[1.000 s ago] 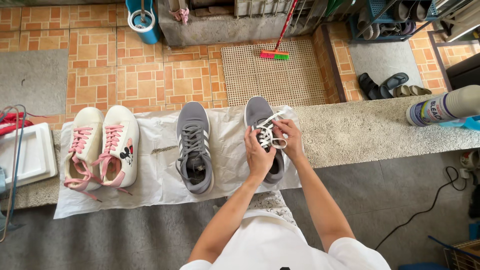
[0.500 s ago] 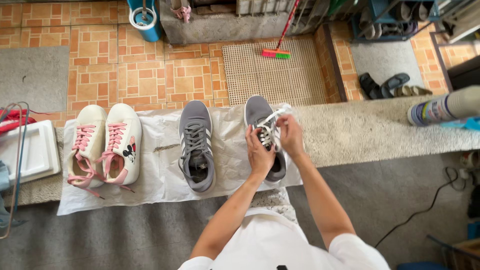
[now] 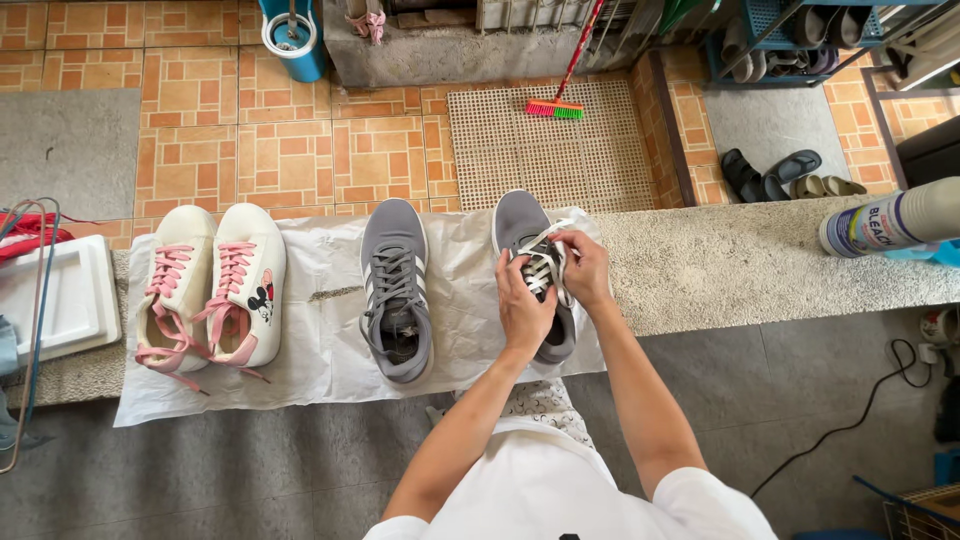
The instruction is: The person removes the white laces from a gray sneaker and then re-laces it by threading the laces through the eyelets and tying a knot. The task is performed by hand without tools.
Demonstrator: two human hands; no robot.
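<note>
Concrete made up the counter [image 3: 740, 265], a rough grey ledge that ran across the view, with orange floor tiles [image 3: 285, 150] and a pale perforated mat [image 3: 560, 150] beyond it. White paper [image 3: 320, 350] lay spread over the middle of the counter and carried four shoes in a row. At the left end stood a white pair [image 3: 215, 295] with pink laces, side by side and touching. Next came a grey shoe [image 3: 395, 290] with grey laces, apart from the pair. Furthest right on the paper sat a second grey shoe [image 3: 525, 225], toe pointing away from the person, and both hands were on it.

Left hand [image 3: 522, 312] rested over the middle of that shoe, fingers curled down onto the tongue and eyelets. Right hand [image 3: 583, 268] was closed, pinching a white lace [image 3: 540, 262] that crossed the upper in rows, with a free length running up toward the toe.

At the far left edge of the counter lay a white tray [image 3: 65, 305] beside some red cord [image 3: 25, 235]. At the right end a white bottle [image 3: 890, 222] lay on its side. Beyond the counter stood a blue bucket [image 3: 290, 35], a broom [image 3: 555, 105] with a pink and green head on the mat, and dark sandals [image 3: 765, 170] on the floor.
</note>
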